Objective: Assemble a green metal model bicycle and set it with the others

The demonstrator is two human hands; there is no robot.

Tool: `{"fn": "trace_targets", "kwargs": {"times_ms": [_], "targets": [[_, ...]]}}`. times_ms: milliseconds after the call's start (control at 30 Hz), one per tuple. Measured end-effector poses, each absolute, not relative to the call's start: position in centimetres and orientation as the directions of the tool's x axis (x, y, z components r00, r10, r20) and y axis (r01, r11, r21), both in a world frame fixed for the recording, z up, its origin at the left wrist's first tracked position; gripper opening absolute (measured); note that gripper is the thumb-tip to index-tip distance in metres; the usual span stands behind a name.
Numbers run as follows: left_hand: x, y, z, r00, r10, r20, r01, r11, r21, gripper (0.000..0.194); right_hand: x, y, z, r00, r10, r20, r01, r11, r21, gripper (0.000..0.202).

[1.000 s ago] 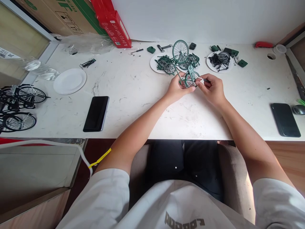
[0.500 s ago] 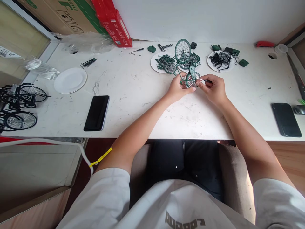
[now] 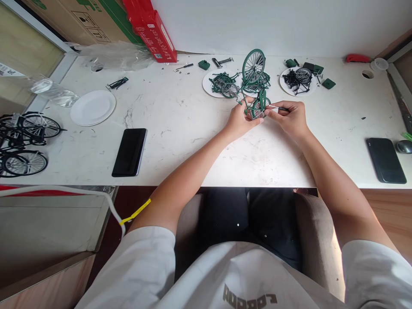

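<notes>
One bike (image 3: 262, 98): fingers of left hand (image 3: 240, 119) grip it; fingers of right hand (image 3: 292, 118) pinch screwdriver (image 3: 274, 106) at its lower wheel (image 3: 257, 110).

Model bike (image 3: 262, 99) is dk grn w/ silvery spokes, screwdriver (image 3: 283, 109) has blk handle & silvery shaft. Grn parts heap (image 3: 222, 81) nearby, mostly blk parts heap (image 3: 296, 81) to R w/ some silver, plates (image 3: 93, 108) wht, tabletop (image 3: 180, 107) wht w/ irreg. grey scuffs. Red box (image 3: 160, 38) w/ wht print, brn carton (image 3: 103, 25) w/ grn band, blk phones (image 3: 129, 152), yel. strip (image 3: 137, 211), lt grey tee (image 3: 193, 279) w/ drk lettering.
</notes>
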State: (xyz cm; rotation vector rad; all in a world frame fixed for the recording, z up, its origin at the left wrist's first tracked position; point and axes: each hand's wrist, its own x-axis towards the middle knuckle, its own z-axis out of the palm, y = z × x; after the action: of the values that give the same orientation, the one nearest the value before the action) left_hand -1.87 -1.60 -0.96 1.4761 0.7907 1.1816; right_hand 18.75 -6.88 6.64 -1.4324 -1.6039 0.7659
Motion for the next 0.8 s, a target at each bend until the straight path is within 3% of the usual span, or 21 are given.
{"fn": "trace_targets", "kwargs": {"times_ms": [267,500,800], "targets": [[-1.88,-1.72,-0.93,0.297,0.914,0.277,-0.090,-0.262,0.961,0.063,19.33,-6.31,6.07,-0.003,0.994,0.112,0.370,0.105,-0.923,0.055],[-1.86,-1.75,-1.05,0.281,0.919,0.276,-0.087,-0.262,0.961,0.057,18.99,-6.56,6.49,0.011,0.999,0.049,0.329,0.043,-0.943,0.064],[-1.91,-2.13,-0.35,0.258,0.926,0.276,-0.079,-0.264,0.961,0.055,19.30,-6.40,6.07,-0.036,0.997,0.071,0.322,0.078,-0.944,0.062]]}}
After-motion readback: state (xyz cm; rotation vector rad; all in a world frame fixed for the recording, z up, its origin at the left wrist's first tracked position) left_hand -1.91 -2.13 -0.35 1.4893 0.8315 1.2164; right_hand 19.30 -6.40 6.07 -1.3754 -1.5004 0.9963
